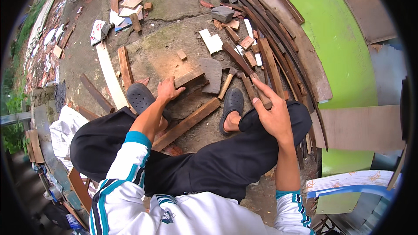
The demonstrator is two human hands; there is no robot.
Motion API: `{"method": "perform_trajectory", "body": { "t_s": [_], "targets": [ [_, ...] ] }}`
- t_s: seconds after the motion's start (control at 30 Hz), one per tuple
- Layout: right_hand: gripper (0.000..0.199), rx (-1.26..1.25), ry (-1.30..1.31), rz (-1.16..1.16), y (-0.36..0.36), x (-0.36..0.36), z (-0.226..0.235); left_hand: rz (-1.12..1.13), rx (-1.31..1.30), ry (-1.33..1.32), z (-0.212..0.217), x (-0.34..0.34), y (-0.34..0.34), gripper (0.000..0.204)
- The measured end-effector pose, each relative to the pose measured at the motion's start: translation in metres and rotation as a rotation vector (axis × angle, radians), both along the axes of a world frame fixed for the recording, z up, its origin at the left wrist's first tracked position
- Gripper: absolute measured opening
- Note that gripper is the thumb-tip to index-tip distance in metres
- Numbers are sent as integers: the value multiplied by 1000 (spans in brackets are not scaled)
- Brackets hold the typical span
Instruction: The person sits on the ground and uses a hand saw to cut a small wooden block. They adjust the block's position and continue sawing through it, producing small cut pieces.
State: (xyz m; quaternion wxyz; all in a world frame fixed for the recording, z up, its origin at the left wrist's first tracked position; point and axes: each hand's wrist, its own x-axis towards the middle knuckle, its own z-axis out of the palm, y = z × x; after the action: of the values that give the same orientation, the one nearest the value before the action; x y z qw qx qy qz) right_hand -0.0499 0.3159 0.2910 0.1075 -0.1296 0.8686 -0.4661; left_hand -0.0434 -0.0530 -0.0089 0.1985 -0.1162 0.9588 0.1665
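My left hand [169,90] grips the left end of a short wooden block [189,78], which rests on a dark wooden piece on the ground between my feet. Thumb and fingers are closed about that end. Over my right knee, my right hand [275,116] holds a short wooden stick [264,99] between thumb and long-stretched fingers. Beside it another stick [249,88] leans. A hammer [227,82] with a light wooden handle lies between the block and my right foot, next to a flat grey stone [211,75]. A longer wooden beam [187,124] lies slantwise nearer to me.
Long dark strips of wood [278,35] curve along the right, beside a green panel [339,39]. Offcuts [130,3] are heaped at the far left. A pale plank [109,75] lies left of my shoe [140,98]. A grey rock [223,14] sits among scraps.
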Motion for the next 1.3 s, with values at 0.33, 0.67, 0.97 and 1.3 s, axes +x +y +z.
{"method": "perform_trajectory", "body": {
  "t_s": [0.33, 0.67, 0.97, 1.3],
  "targets": [
    [41, -244, -15, -35, -21, -18, -32, 127, -204, 94, -2, -22, 72, 116],
    [41, -71, -22, -140, -6, -18, -26, -738, 200, 293, 7, -7, 169, 75],
    [40, -269, -45, -3, -27, -20, -19, 15, -161, -57, 37, 29, -3, 87],
    [41, -269, -144, -51, -33, -15, -24, -47, -116, -274, 50, 31, -28, 69]
  ]
}}
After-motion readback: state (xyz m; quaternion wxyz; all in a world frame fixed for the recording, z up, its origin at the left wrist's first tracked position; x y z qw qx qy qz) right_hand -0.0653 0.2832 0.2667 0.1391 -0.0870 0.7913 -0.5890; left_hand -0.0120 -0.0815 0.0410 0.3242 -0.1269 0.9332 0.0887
